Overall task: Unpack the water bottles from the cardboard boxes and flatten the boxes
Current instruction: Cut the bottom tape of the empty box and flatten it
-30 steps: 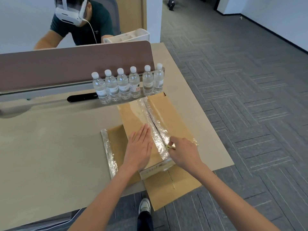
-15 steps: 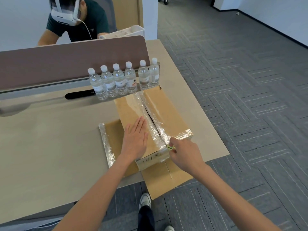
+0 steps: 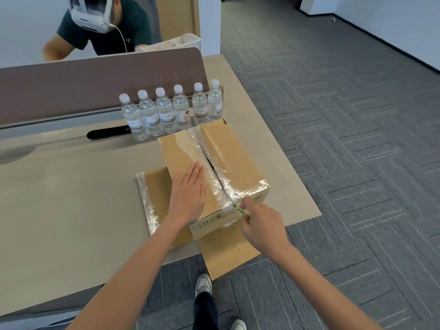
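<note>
I see left grip (image 3: 188, 194) flat, fingers straight, on cardboard box (image 3: 238, 158) at near-right corner of tabletop (image 3: 71, 198). Right grip (image 3: 262, 225) pinches cutter (image 3: 241, 210) at the tape seam's near end. Water bottles (image 3: 171, 110) line the far edge.

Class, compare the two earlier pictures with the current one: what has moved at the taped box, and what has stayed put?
The right hand, gripping a small yellow-green cutter, has drawn it toward the person along the taped seam to the near top edge of the cardboard box. Nothing was picked up or let go. The left hand stays flat on the box top. The six water bottles stay in their row by the divider.
</note>
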